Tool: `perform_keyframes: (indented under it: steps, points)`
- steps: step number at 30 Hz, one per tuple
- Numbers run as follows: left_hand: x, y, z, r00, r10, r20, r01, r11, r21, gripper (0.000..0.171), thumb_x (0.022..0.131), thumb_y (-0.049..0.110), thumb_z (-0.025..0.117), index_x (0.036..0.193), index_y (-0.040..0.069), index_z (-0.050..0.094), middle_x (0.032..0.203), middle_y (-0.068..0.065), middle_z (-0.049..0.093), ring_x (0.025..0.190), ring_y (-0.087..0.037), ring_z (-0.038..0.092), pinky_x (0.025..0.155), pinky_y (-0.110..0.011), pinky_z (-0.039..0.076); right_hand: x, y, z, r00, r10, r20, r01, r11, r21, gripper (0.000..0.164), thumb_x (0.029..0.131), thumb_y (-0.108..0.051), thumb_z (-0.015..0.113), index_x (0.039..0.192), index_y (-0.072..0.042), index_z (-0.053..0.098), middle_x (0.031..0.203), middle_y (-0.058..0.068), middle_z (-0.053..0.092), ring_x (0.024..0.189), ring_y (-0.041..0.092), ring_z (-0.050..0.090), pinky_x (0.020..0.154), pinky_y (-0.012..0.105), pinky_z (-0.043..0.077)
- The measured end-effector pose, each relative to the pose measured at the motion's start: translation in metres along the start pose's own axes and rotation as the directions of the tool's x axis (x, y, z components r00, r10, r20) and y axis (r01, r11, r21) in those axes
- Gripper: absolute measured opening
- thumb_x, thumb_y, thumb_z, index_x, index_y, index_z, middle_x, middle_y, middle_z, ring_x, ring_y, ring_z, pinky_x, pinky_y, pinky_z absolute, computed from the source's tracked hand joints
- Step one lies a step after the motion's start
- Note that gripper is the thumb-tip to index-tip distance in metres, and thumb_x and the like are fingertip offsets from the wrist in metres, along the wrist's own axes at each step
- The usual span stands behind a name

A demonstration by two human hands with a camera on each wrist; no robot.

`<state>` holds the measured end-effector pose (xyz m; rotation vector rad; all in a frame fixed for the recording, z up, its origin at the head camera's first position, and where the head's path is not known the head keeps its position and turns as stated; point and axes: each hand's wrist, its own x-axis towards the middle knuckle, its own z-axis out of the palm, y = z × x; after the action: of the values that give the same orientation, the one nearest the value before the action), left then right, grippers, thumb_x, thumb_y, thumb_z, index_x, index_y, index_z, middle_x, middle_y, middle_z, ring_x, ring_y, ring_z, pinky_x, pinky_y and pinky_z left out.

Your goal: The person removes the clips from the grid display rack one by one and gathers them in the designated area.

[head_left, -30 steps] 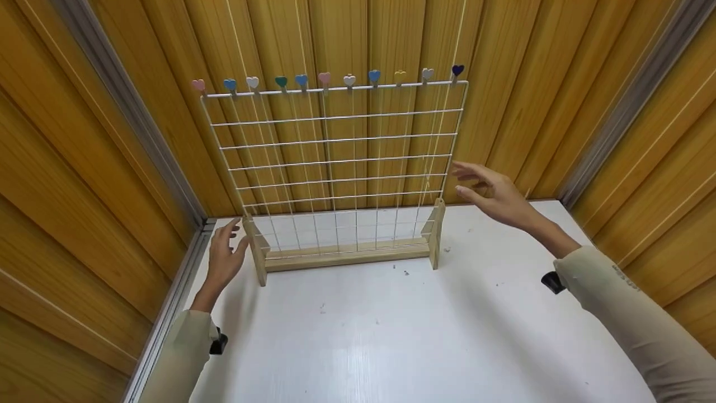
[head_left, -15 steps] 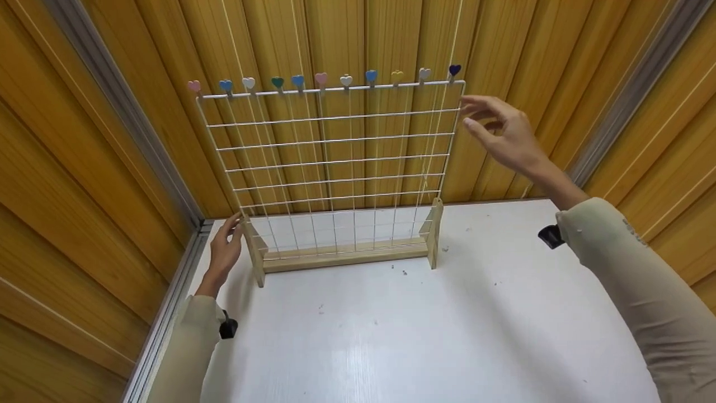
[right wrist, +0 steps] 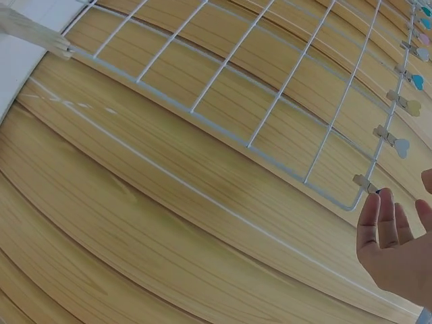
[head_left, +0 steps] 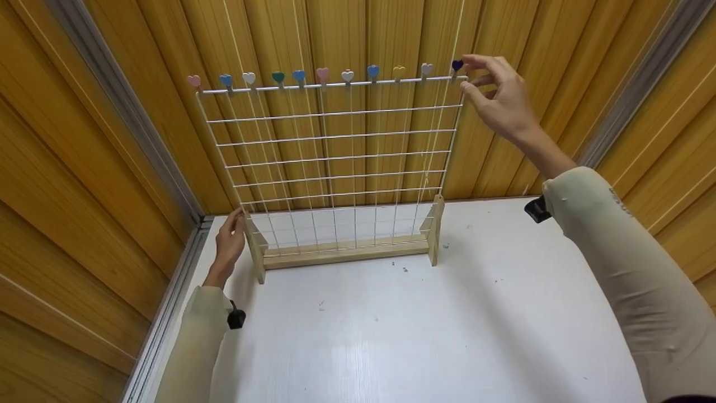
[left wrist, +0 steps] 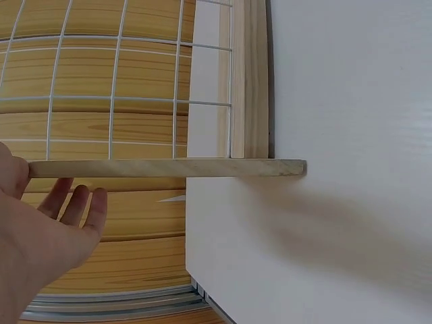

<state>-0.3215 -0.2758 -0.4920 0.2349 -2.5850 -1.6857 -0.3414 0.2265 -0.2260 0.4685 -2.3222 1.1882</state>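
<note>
A white wire grid panel [head_left: 278, 118] stands upright in a wooden stand [head_left: 341, 258]. Mini clothespins with coloured hearts line its top bar, the dark blue heart clothespin [head_left: 457, 66] at the right end. My left hand [head_left: 230, 239] is at the left upright of the stand; in the left wrist view its thumb overlaps the upright's upper end [left wrist: 50, 169], while other fingers hang below. My right hand [head_left: 500, 98] is raised beside the grid's top right corner, fingers bent with thumb apart. Its fingertips are right at the dark blue heart, mostly hidden behind them in the right wrist view.
The stand rests on a white table [head_left: 358, 336] with small specks on it. Wood-patterned walls [head_left: 520, 33] rise behind and at both sides, with grey metal strips [head_left: 126, 112] at the corners. Thin pale strings [head_left: 461, 28] hang behind the grid.
My right hand has risen from beside the grid's lower right side to its top corner. My left hand has moved slightly up and in against the stand's left upright.
</note>
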Motion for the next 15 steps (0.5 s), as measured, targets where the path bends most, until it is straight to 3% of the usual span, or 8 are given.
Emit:
perform_keyframes:
  steps: [5,10,15]
  points:
    - [0.001,-0.002,-0.001,1.000,-0.003,0.004,0.003,1.000,-0.003,0.054,0.114,0.035,0.025,0.166,0.020,0.016,0.172,-0.014,0.017,0.158,-0.037,0.019,0.128,-0.056,0.020,0.008,-0.001,0.007,0.999,0.020,0.029,-0.021,1.000,0.021,0.048,0.104,-0.013,0.058,0.151,-0.013,0.051,0.145,0.013,0.056,0.109,0.016,0.066,0.086,0.017,0.055]
    - [0.001,-0.004,0.001,1.000,0.015,-0.022,-0.015,1.000,0.017,0.053,0.114,0.034,0.026,0.165,0.021,0.019,0.171,-0.016,0.019,0.157,-0.039,0.022,0.127,-0.057,0.023,0.015,-0.002,0.013,0.999,0.038,-0.035,-0.034,0.994,0.105,0.046,0.103,-0.008,0.058,0.148,-0.010,0.052,0.138,0.011,0.057,0.093,0.008,0.067,0.074,0.013,0.056]
    - [0.002,-0.007,0.004,0.999,0.030,-0.029,-0.030,1.000,0.006,0.053,0.115,0.032,0.025,0.165,0.020,0.019,0.169,-0.018,0.024,0.153,-0.040,0.030,0.123,-0.056,0.032,0.021,0.001,0.016,0.994,0.090,-0.065,-0.080,0.986,0.146,0.046,0.103,-0.008,0.057,0.149,-0.010,0.051,0.139,0.010,0.053,0.087,0.002,0.064,0.071,0.013,0.057]
